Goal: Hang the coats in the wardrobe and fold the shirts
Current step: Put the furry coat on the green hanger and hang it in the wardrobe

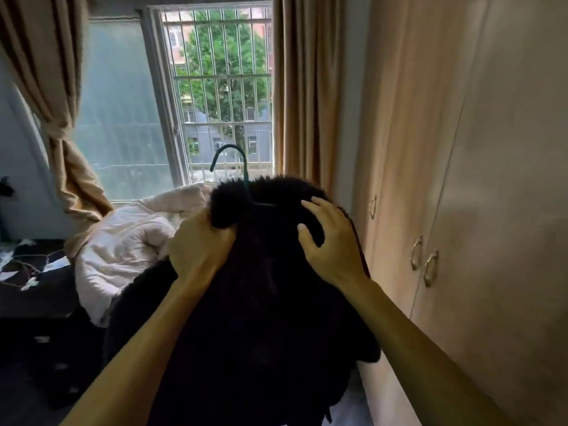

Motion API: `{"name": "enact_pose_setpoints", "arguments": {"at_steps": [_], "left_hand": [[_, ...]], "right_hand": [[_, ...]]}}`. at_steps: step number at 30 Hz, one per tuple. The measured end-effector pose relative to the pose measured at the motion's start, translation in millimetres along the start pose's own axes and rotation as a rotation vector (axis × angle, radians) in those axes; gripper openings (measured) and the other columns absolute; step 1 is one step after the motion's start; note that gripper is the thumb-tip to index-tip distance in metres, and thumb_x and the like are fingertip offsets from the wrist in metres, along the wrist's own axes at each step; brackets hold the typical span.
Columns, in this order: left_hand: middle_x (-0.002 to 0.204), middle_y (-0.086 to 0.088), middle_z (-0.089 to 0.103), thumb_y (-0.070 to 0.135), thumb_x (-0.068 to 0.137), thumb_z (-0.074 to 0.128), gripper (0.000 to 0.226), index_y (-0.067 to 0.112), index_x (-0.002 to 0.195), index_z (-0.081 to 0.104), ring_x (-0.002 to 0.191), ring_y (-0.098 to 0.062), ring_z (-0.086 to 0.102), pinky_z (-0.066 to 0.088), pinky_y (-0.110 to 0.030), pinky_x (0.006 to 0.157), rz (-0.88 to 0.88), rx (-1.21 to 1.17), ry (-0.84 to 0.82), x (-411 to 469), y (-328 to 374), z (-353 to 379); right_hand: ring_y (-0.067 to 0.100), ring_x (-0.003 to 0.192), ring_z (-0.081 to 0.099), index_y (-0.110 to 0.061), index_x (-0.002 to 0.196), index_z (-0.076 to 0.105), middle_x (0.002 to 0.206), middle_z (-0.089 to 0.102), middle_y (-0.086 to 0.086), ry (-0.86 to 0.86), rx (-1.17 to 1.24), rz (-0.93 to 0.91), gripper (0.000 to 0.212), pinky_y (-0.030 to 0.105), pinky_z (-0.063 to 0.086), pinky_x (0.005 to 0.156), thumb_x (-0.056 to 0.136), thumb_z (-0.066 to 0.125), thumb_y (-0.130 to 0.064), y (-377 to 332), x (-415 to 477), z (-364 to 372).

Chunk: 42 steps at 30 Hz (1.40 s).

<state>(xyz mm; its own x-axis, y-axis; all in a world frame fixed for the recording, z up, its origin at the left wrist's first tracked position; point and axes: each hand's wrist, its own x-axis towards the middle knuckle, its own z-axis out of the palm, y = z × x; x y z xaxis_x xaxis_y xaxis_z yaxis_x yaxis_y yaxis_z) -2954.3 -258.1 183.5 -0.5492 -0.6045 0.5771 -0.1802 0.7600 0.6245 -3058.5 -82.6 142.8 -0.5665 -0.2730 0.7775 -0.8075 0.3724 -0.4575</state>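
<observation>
A black fleecy coat (261, 302) hangs in front of me, held up at chest height. A dark green hanger (236, 161) sticks out of its collar, hook upward, against the window. My left hand (199, 247) grips the coat's left shoulder near the collar. My right hand (332, 244) presses on the right shoulder, fingers spread over the fabric with the thumb hooked into it. The wardrobe (461, 179) stands at the right with its beige doors closed and metal handles (430, 267) showing.
A bed (33, 272) at the left carries a crumpled white duvet (129, 241) and a dark patterned cover. Behind it is a barred window (221, 96), with tan curtains (307, 96) on both sides. The right curtain hangs close to the wardrobe.
</observation>
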Motion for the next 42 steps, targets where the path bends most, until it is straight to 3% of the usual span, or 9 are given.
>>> {"name": "enact_pose_setpoints", "arguments": {"at_steps": [3,8,15,19,24,29,36,42], "left_hand": [[0.064,0.005,0.044,0.049,0.086,0.056,0.027,0.022,0.08,0.056,0.068,-0.026,0.049,0.03,-0.032,0.066,-0.002,-0.026,-0.055,8,11,30],[0.08,-0.009,0.066,0.05,0.086,0.053,0.034,0.019,0.094,0.064,0.082,-0.036,0.062,0.037,-0.032,0.066,0.101,-0.051,-0.108,40,12,85],[0.083,-0.013,0.068,0.047,0.082,0.056,0.03,0.021,0.094,0.062,0.082,-0.038,0.063,0.045,-0.038,0.069,0.216,-0.095,-0.203,94,2,154],[0.084,-0.013,0.067,0.039,0.084,0.059,0.021,0.022,0.094,0.064,0.084,-0.038,0.061,0.031,-0.03,0.064,0.244,-0.142,-0.261,118,8,178],[0.083,-0.014,0.066,0.037,0.084,0.059,0.021,0.02,0.094,0.064,0.082,-0.038,0.06,0.028,-0.03,0.064,0.293,-0.177,-0.297,139,17,215],[0.082,-0.01,0.068,0.041,0.083,0.057,0.022,0.025,0.098,0.064,0.079,-0.035,0.061,0.03,-0.03,0.061,0.341,-0.174,-0.296,154,28,263],[0.078,-0.006,0.068,0.041,0.083,0.057,0.021,0.024,0.093,0.064,0.075,-0.032,0.062,0.031,-0.029,0.062,0.335,-0.189,-0.336,170,43,314],[0.081,-0.006,0.069,0.043,0.084,0.058,0.022,0.025,0.094,0.065,0.078,-0.031,0.063,0.033,-0.029,0.061,0.359,-0.235,-0.389,192,50,356]], "right_hand": [[0.009,0.13,0.039,-0.026,0.133,0.05,0.139,0.046,-0.007,0.031,-0.046,0.047,0.042,0.034,0.033,0.111,0.092,0.051,-0.036,26,4,-3],[0.011,0.13,0.039,-0.026,0.132,0.051,0.14,0.046,-0.005,0.073,-0.146,0.108,0.042,0.032,0.03,0.111,0.091,0.055,-0.033,66,17,4],[0.014,0.128,0.041,-0.021,0.129,0.055,0.137,0.049,-0.002,0.159,-0.337,0.155,0.041,0.032,0.03,0.11,0.09,0.055,-0.034,105,39,22],[0.012,0.128,0.042,-0.019,0.129,0.055,0.137,0.05,-0.001,0.187,-0.435,0.162,0.044,0.023,0.025,0.108,0.09,0.051,-0.037,125,56,28],[0.013,0.128,0.041,-0.018,0.131,0.053,0.138,0.049,-0.001,0.197,-0.524,0.186,0.043,0.011,0.017,0.108,0.092,0.051,-0.036,157,74,29],[0.012,0.128,0.041,-0.019,0.131,0.053,0.138,0.049,-0.001,0.207,-0.532,0.19,0.042,0.02,0.022,0.109,0.093,0.049,-0.037,203,88,34],[0.002,0.127,0.035,-0.019,0.131,0.052,0.138,0.048,-0.002,0.249,-0.494,0.205,0.041,0.019,0.022,0.109,0.094,0.047,-0.037,257,105,39],[0.012,0.128,0.042,-0.018,0.131,0.053,0.137,0.049,0.0,0.26,-0.561,0.275,0.041,0.021,0.024,0.108,0.094,0.046,-0.036,289,115,38]]}}
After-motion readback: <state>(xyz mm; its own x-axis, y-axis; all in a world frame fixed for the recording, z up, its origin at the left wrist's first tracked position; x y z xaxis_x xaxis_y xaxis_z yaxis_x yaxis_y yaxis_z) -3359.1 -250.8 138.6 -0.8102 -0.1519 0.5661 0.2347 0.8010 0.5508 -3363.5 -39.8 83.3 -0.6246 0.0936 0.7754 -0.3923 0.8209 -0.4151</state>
